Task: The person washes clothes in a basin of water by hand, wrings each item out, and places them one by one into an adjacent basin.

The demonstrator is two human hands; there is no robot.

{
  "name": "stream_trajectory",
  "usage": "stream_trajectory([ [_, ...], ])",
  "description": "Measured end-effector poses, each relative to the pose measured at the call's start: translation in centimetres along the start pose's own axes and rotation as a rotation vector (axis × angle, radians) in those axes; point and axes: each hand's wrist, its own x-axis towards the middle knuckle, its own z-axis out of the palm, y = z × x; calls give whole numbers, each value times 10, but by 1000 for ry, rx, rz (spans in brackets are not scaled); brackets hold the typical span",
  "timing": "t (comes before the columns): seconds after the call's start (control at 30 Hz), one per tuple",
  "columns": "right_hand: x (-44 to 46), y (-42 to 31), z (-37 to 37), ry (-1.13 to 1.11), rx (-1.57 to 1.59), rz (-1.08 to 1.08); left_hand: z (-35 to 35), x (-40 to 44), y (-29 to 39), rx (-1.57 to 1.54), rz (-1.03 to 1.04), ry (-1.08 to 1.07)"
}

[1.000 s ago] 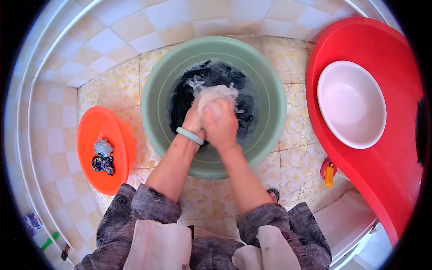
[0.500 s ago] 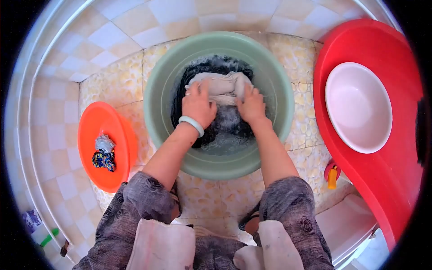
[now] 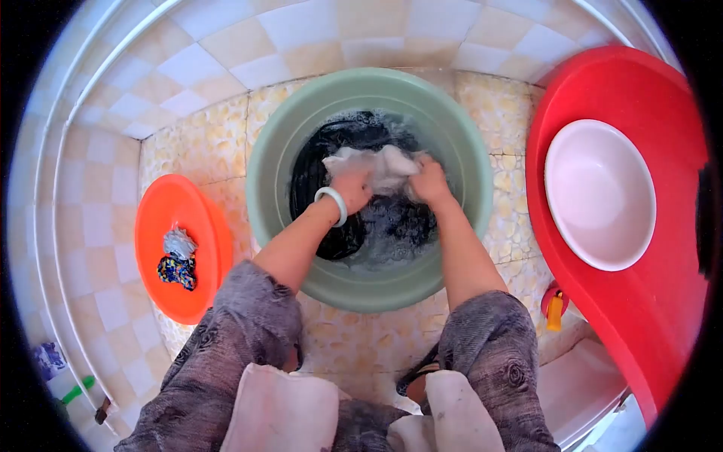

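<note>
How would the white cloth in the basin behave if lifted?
The white cloth is likely floppy: it bunches in folds between the left hand and right hand. Given the surrounding water, it is probably soaked and heavy.

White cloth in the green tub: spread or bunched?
Bunched: the white cloth is a crumpled heap between the left hand and right hand.

A white basin (image 3: 600,195) sits on a red counter (image 3: 648,98) (curved-edged).

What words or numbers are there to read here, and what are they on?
None that I can read.
Purple-and-white thing, lower left: any print is too small and blurred.
Green tub, orange basin, white basin: no lettering shows.
</note>
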Motion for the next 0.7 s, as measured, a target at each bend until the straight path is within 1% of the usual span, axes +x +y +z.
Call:
stream_trajectory([
  [0.1, -16, -49, -21, 171, 347, 16, -9, -13, 14, -665, -319, 248],
  [0.13, -25, -67, -30, 202, 317, -112, -5, -12, 7, -890, -390, 229],
  [0.23, -57, -130, -51, 107, 555, -173, -48, -40, 67, -1667, -675, 133],
  [0.27, -78, -160, -65, 33, 581, -135, -53, -44, 68, -1846, -539, 29],
  [0.3, -98, -182, -73, -39, 604, -102, -67, -48, 82, -1912, -567, 32],
  [0.33, -109, -186, -69, -33, 587, -324, -79, -54, 94, -1990, -383, 19],
  [0.37, -121, -193, -66, -33, 473, -453, -85, -58, 102, -2060, -199, 4],
  [0.4, -140, -204, -67, -132, 497, -425, -65, -38, 64, -2142, 71, -134],
  [0.43, -159, -214, -68, -228, 517, -393, -59, -25, 52, -2166, 334, -403],
  [0.47, -169, -214, -57, -227, 489, -508, -68, -42, 63, -2189, 157, -454],
  [0.5, -179, -216, -52, -333, 500, -444, -78, -59, 75, -2202, -21, -507],
  [0.53, -182, -217, -53, -393, 495, -419, -72, -56, 67, -2144, -19, -558],
  [0.63, -169, -215, -77, -550, 579, -323, -63, -76, 69, -2125, -182, -304],
  [0.67, -154, -212, -96, -557, 537, -283, -61, -76, 68, -2018, -158, -220],
  [0.7, -133, -200, -101, -458, 785, -362, -59, -76, 66, -1905, -143, -139],
])
